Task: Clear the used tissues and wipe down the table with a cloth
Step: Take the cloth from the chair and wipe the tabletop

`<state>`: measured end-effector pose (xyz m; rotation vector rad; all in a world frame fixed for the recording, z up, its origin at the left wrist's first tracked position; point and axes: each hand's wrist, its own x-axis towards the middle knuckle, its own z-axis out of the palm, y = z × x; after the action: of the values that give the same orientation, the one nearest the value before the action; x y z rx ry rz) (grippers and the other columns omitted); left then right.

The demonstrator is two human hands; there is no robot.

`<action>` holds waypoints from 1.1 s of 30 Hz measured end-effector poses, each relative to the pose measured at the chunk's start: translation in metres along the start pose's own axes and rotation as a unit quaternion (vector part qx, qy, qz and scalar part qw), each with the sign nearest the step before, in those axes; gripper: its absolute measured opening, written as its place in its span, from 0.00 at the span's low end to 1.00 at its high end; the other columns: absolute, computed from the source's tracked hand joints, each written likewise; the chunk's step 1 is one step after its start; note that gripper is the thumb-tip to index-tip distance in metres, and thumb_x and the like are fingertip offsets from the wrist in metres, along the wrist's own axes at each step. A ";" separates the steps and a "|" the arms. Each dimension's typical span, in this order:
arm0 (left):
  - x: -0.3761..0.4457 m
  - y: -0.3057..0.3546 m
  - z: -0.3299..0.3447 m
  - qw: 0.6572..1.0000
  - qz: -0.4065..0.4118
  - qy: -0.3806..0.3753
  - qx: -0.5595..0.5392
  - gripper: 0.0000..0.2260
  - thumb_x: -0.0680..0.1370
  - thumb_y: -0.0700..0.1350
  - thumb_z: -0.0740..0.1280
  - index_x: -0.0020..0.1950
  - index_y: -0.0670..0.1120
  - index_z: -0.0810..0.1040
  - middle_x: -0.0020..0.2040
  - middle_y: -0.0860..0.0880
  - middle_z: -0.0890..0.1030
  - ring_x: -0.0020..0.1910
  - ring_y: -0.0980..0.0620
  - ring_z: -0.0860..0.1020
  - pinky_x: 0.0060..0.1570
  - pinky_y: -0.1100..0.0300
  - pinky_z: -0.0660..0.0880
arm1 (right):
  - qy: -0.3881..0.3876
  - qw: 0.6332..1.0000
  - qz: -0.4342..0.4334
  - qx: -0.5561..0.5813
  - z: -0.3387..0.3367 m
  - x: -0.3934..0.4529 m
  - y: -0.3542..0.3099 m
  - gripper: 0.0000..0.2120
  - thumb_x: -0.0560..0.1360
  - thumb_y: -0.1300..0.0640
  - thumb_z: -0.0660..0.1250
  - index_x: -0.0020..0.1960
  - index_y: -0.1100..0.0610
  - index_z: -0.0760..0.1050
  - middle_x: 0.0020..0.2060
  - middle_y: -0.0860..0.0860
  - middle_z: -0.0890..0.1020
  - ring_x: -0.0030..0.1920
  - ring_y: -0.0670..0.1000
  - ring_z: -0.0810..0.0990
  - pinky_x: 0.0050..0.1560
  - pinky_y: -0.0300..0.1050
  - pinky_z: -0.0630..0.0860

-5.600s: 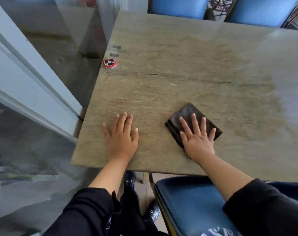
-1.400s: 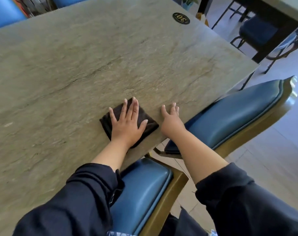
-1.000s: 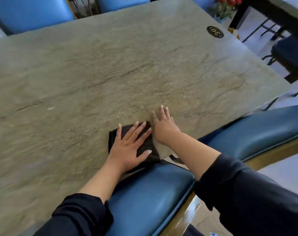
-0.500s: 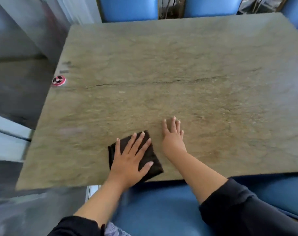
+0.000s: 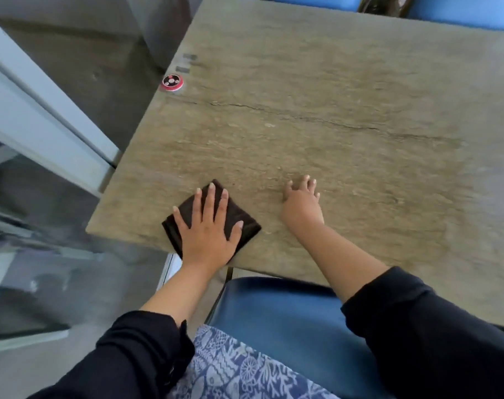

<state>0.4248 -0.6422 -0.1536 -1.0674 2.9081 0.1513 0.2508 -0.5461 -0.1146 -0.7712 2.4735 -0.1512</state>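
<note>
A folded dark brown cloth [image 5: 236,211] lies on the stone-patterned table [image 5: 331,110], close to its near-left corner and front edge. My left hand [image 5: 207,231] presses flat on top of the cloth with fingers spread, covering most of it. My right hand [image 5: 301,205] rests on the bare tabletop a hand's width to the right of the cloth, fingers apart, holding nothing. No tissues are in view.
A round red and black call button [image 5: 172,82] sits at the table's left edge. A blue padded chair [image 5: 274,312] stands under the near edge, and two blue chair backs [image 5: 461,7] at the far side. A glass partition [image 5: 43,110] runs along the left.
My left hand has slid the cloth leftward along the front edge toward the near-left corner. My right hand stays flat on the table. Several seconds ago the right hand held the cloth.
</note>
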 end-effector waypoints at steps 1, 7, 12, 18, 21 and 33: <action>-0.007 0.008 0.003 0.999 0.037 0.003 0.005 0.32 0.78 0.64 0.46 0.79 0.51 0.51 0.80 0.48 0.50 0.78 0.45 0.48 0.68 0.29 0.46 | -0.008 1.000 -0.006 0.007 -0.005 0.001 0.003 0.31 0.76 0.69 0.50 0.78 0.57 0.50 0.77 0.61 0.40 0.77 0.61 0.38 0.76 0.56 0.49; -0.007 0.042 0.004 0.967 0.250 -0.024 0.033 0.32 0.78 0.64 0.49 0.79 0.52 0.51 0.80 0.51 0.48 0.78 0.45 0.46 0.67 0.28 0.48 | -0.005 0.991 -0.066 0.121 -0.035 -0.018 0.049 0.25 0.78 0.68 0.53 0.72 0.53 0.69 0.77 0.49 0.55 0.77 0.47 0.52 0.71 0.37 0.53; 0.009 0.086 0.004 0.929 0.363 -0.053 0.059 0.33 0.78 0.66 0.48 0.79 0.52 0.51 0.80 0.50 0.46 0.78 0.45 0.44 0.67 0.27 0.47 | -0.026 0.993 -0.021 0.112 -0.038 -0.043 0.105 0.28 0.77 0.69 0.53 0.71 0.47 0.69 0.78 0.47 0.52 0.78 0.49 0.46 0.75 0.48 0.52; 0.008 0.172 0.010 0.880 0.467 -0.068 0.059 0.34 0.77 0.68 0.45 0.79 0.53 0.47 0.80 0.51 0.43 0.78 0.45 0.41 0.67 0.27 0.43 | -0.019 0.977 0.173 0.120 -0.046 -0.090 0.196 0.31 0.77 0.67 0.52 0.71 0.39 0.65 0.78 0.46 0.47 0.78 0.54 0.40 0.74 0.67 0.44; 0.007 0.215 0.014 0.862 0.498 -0.075 0.065 0.35 0.76 0.69 0.42 0.78 0.55 0.40 0.79 0.52 0.36 0.77 0.46 0.35 0.67 0.28 0.38 | 0.008 0.937 0.289 0.198 -0.041 -0.114 0.234 0.28 0.77 0.65 0.54 0.71 0.41 0.66 0.78 0.55 0.49 0.77 0.60 0.49 0.73 0.62 0.58; 0.007 0.294 0.018 0.786 0.607 -0.114 0.037 0.28 0.76 0.63 0.37 0.77 0.62 0.44 0.78 0.62 0.41 0.77 0.55 0.37 0.71 0.36 0.35 | 0.199 0.782 0.414 0.422 -0.028 -0.160 0.263 0.21 0.77 0.61 0.56 0.67 0.50 0.74 0.66 0.54 0.74 0.61 0.56 0.75 0.59 0.47 0.75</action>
<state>0.2297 -0.4218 -0.1496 0.8978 2.7837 0.1637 0.2165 -0.2400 -0.0850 0.7971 2.4571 -1.0671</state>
